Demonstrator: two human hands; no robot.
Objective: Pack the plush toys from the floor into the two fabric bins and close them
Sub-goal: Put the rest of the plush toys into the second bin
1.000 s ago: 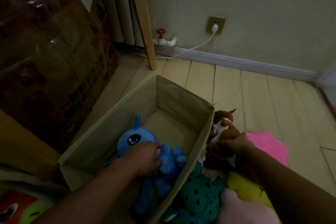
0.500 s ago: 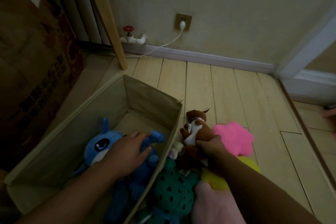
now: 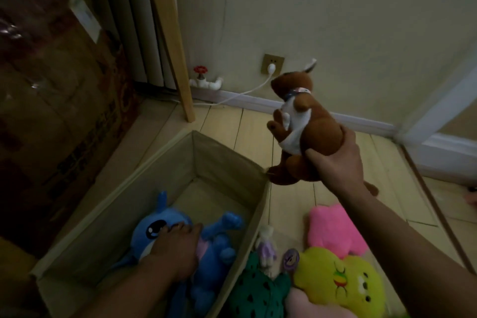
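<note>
An open beige fabric bin (image 3: 227, 157) stands on the wooden floor at the lower left. Inside it lies a blue plush toy (image 3: 216, 242), and my left hand (image 3: 178, 248) rests flat on its chest with straight fingers. My right hand (image 3: 335, 160) grips a brown and white plush dog (image 3: 307, 121) by its lower body, holding it in the air just right of the bin's far corner. On the floor right of the bin lie a pink plush (image 3: 333, 230), a yellow-green plush (image 3: 338, 279), a dark green spotted plush (image 3: 258, 292) and a small pale plush (image 3: 267, 248).
A large cardboard box (image 3: 56, 100) wrapped in plastic stands left of the bin. A wooden post (image 3: 170, 39) leans by the radiator pipes, with a red valve (image 3: 200, 71) and a plugged wall socket (image 3: 273, 64) behind. A white door frame (image 3: 438, 100) is at right.
My right hand has lifted the brown dog off the floor pile into the air. My left hand stays on the blue plush in the bin, its fingers now flatter.
</note>
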